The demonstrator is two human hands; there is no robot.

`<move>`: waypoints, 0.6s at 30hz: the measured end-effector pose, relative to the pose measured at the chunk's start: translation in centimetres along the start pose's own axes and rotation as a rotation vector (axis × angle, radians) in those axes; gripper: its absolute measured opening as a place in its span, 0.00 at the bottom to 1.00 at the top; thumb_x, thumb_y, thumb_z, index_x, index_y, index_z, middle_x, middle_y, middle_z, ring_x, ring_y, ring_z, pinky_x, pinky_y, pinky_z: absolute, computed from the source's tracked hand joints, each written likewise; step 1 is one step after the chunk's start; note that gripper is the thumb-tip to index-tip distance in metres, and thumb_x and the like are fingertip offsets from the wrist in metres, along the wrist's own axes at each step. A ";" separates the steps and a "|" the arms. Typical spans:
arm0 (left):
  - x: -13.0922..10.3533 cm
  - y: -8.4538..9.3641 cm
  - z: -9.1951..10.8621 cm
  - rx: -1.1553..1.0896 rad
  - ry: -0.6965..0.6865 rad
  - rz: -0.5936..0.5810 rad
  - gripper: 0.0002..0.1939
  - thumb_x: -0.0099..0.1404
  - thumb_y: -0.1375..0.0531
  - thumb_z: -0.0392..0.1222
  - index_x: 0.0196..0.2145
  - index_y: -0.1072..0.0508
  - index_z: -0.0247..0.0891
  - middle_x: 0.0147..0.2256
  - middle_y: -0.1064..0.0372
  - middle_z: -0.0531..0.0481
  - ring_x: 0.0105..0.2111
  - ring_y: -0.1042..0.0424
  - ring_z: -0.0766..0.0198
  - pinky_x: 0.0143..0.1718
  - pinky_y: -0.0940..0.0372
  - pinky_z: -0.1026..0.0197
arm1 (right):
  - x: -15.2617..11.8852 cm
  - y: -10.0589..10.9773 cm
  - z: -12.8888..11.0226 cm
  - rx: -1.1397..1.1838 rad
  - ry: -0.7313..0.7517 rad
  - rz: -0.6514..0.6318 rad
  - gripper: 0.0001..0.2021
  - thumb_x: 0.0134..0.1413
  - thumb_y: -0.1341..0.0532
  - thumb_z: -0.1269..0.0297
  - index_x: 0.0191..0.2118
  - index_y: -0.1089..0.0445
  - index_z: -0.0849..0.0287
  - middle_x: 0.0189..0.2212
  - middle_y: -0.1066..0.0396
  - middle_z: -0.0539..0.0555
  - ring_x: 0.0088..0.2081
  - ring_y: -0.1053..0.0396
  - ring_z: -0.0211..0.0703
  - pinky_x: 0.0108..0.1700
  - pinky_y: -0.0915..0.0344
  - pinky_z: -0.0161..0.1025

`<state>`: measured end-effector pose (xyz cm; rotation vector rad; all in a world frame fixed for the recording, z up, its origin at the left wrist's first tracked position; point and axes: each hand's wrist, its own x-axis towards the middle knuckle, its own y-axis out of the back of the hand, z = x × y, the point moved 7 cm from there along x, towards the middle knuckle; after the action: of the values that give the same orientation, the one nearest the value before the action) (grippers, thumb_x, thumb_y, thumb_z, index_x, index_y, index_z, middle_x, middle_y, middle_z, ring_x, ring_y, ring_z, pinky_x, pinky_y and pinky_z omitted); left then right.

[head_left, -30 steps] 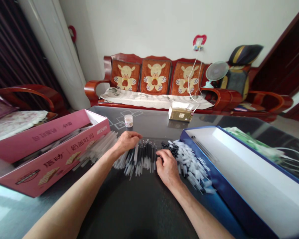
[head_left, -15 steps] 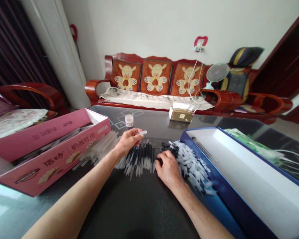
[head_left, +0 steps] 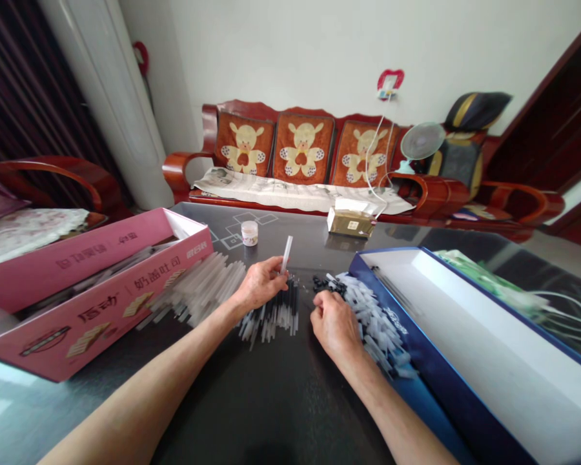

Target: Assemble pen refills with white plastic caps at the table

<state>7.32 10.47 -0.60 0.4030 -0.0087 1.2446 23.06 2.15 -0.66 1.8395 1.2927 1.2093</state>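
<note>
My left hand (head_left: pixel 266 281) pinches a short translucent white plastic tube (head_left: pixel 287 252), which points upward and tilts slightly right. Below that hand lies a row of thin black-and-clear rods (head_left: pixel 281 315), partly covered by it. Clear tubes (head_left: pixel 201 289) are heaped to its left, against a pink box. My right hand (head_left: pixel 336 323) has its fingers curled down at a small pile of black pieces (head_left: pixel 323 283); whatever is between the fingertips is hidden. Beside it, a heap of short whitish tubes (head_left: pixel 375 316) leans toward a blue box.
The pink box (head_left: pixel 97 316) with rods inside stands at left, the blue box (head_left: pixel 436 349) with a white inside at right. Farther back on the dark table (head_left: pixel 252 400) are a small round jar (head_left: pixel 250 233) and a tissue box (head_left: pixel 351 223). A green plastic bag (head_left: pixel 494 278) lies at far right.
The tube in my left hand has turned from lying nearly flat to upright, and that hand has shifted slightly right and nearer. My right hand has moved slightly right, closer to the black pieces.
</note>
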 end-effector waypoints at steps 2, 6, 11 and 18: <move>0.0 -0.2 -0.2 -0.043 -0.003 -0.017 0.28 0.51 0.44 0.34 0.52 0.37 0.37 0.34 0.30 0.52 0.26 0.27 0.67 0.28 0.35 0.66 | 0.4 0.3 0.4 0.250 -0.034 0.055 0.12 0.43 0.46 0.76 0.34 0.30 0.60 0.33 0.29 0.57 0.34 0.31 0.44 0.38 0.37 0.39; -0.1 -0.4 0.0 0.005 0.030 -0.055 0.27 0.49 0.48 0.31 0.49 0.36 0.36 0.30 0.32 0.55 0.24 0.30 0.69 0.26 0.37 0.67 | 0.8 -1.2 1.7 0.913 -0.342 -0.083 0.12 0.39 0.44 0.73 0.33 0.28 0.59 0.33 0.26 0.53 0.30 0.32 0.38 0.30 0.36 0.34; -0.4 0.2 1.5 0.277 -0.030 -0.015 0.11 0.60 0.50 0.40 0.35 0.29 0.37 0.24 0.36 0.56 0.23 0.39 0.70 0.25 0.43 0.68 | 0.4 -2.3 1.7 1.549 -0.678 -0.184 0.11 0.36 0.40 0.74 0.31 0.26 0.59 0.31 0.26 0.52 0.25 0.33 0.32 0.25 0.38 0.28; -0.9 -1.0 2.4 0.257 -0.140 -0.169 0.19 0.67 0.54 0.46 0.51 0.34 0.37 0.23 0.35 0.56 0.23 0.36 0.69 0.28 0.40 0.67 | 1.5 -0.5 1.2 1.785 -0.511 -0.093 0.14 0.38 0.36 0.76 0.35 0.27 0.57 0.33 0.26 0.50 0.30 0.30 0.32 0.32 0.33 0.31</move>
<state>8.42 8.66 1.18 0.6992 0.0650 1.0516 24.12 3.81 -1.04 2.6585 2.2355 -0.9842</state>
